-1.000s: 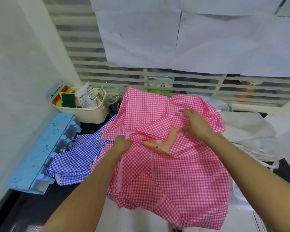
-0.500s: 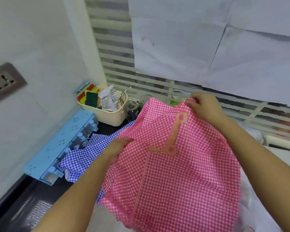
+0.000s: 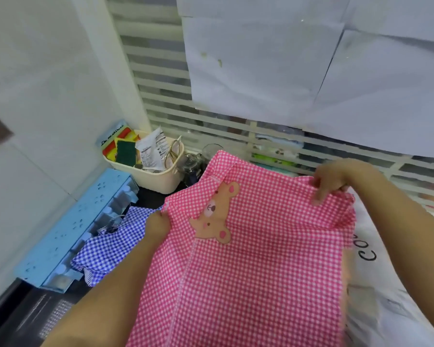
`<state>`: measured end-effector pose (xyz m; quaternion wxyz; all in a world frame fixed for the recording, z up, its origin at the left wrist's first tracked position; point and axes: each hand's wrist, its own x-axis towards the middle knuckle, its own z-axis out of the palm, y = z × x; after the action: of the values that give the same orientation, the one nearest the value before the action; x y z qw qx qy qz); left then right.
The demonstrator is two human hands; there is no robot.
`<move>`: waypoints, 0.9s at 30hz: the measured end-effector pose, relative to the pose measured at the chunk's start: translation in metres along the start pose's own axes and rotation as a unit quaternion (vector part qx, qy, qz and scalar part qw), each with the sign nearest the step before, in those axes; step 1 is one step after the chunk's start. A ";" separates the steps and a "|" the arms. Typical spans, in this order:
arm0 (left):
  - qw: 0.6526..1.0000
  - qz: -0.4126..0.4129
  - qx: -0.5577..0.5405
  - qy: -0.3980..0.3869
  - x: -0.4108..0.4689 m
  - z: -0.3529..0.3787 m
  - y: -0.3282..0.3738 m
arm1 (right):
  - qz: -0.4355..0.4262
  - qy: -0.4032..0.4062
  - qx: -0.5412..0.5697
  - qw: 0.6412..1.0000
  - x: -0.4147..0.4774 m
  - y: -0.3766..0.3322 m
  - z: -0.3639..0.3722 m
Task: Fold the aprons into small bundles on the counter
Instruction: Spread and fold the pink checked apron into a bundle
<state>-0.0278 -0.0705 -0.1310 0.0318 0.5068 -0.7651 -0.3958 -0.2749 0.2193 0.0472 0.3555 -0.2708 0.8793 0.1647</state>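
Pink apron: the pink-and-white checked apron [image 3: 261,259] is held up, spread between the two hands, above the dark counter [image 3: 23,319]; its lower part runs out of view at the bottom.
Left hand: the left hand [image 3: 157,225] grips the apron's left edge, fingers closed into the cloth beside the bear patch [image 3: 216,216]; the fingertips are hidden by the fabric.
Right hand: the right hand [image 3: 336,181] pinches the upper right edge, fingers curled down over the bunched hem, higher than the left hand.
Cloth relative to grip: the fabric stretches between the two grips, a seam runs down from below the patch, and a corner of cloth rises above the left hand towards the window.
Blue apron: one blue-and-white checked apron [image 3: 108,249] lies crumpled on the counter, left of the pink one and touching the light blue rack [image 3: 68,229].
Count of aprons: two in view, one pink and one blue.
Count of patches: one bear, tilted.
Other items: one cream basket [image 3: 158,180] holding a green scouring pad and packets, in the corner; one glass jar [image 3: 191,162] just beside it; one white cloth with dark lettering [image 3: 376,296] under the right forearm.
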 end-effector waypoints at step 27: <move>0.978 0.159 -0.121 0.061 0.007 0.013 0.059 | 0.098 0.192 0.241 0.946 0.024 0.069 0.007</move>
<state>-0.0815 -0.0583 -0.1052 0.2021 0.3943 -0.7788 -0.4440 -0.3263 0.2698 0.0320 0.2170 -0.1164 0.9664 -0.0733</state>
